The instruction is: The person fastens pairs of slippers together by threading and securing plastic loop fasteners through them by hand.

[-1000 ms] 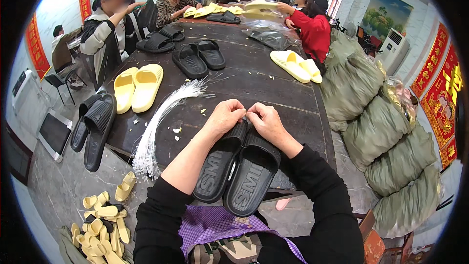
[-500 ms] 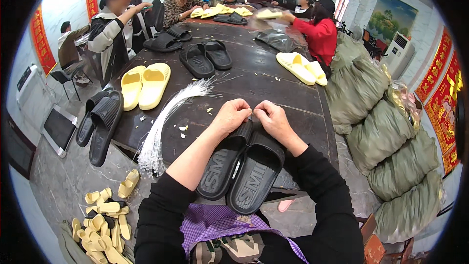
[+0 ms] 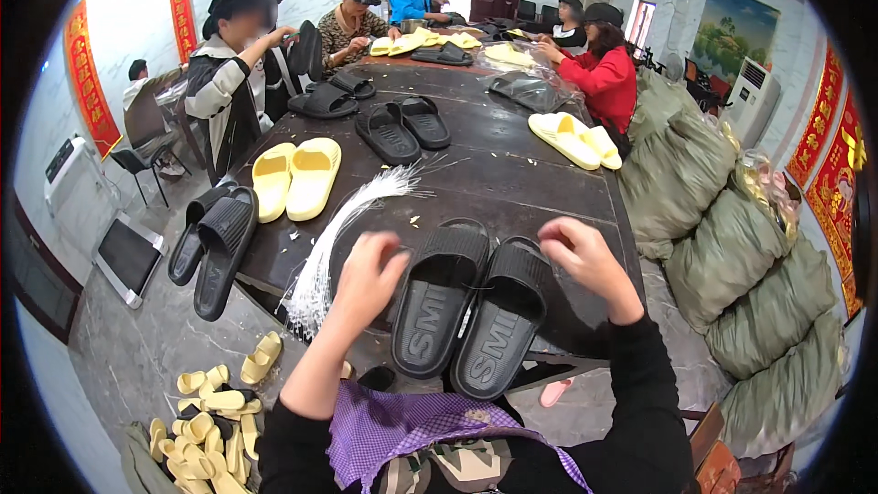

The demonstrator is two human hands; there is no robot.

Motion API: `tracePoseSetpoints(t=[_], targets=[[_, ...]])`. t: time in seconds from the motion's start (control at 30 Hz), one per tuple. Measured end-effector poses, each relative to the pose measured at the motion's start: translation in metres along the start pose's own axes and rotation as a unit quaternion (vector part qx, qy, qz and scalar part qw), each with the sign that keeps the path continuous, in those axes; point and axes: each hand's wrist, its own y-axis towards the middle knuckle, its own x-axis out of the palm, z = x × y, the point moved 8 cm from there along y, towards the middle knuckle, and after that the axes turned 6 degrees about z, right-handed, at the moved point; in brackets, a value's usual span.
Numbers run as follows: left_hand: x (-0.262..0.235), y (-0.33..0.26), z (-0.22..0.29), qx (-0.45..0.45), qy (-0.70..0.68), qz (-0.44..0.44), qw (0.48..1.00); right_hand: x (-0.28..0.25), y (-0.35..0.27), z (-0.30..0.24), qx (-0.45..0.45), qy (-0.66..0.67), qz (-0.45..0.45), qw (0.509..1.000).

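The hands have drawn apart since they met at the toe ends of the black slides (image 3: 430, 316): the left hand (image 3: 370, 265) has moved left, the right hand (image 3: 585, 261) right. From the left, a heap of mostly yellow slides (image 3: 190, 467) lies on the floor; another black pair (image 3: 226, 252) and a yellow pair (image 3: 313, 181) sit on the worktop (image 3: 512, 187), beside a bundle of white strands (image 3: 331, 261). Next comes the left hand, loosely curled and holding nothing visible. The nearest black slides lie side by side, heels over the worktop's near edge. The right hand, fingers bent and parted, is just beyond them; farther right stand bulging green sacks (image 3: 732, 261).
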Motion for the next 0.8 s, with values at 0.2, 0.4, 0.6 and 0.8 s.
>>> tracePoseSetpoints(t=[0.2,0.4,0.6,0.8], targets=[[-0.030,-0.107,-0.045,-0.198,-0.033,-0.051,0.978,0.000,-0.069,0.032,0.118,0.025,-0.027,0.992],[-0.002,-0.152,-0.049,-0.392,-0.247,-0.110,0.879,0.021,-0.089,0.015,0.164,-0.014,-0.027,0.986],[0.019,-0.157,-0.033,-0.428,-0.301,-0.123,0.843,0.024,-0.090,0.011,0.162,-0.064,0.014,0.985],[0.033,-0.160,-0.022,-0.441,-0.322,-0.143,0.826,0.023,-0.091,0.014,0.148,-0.128,0.026,0.980]])
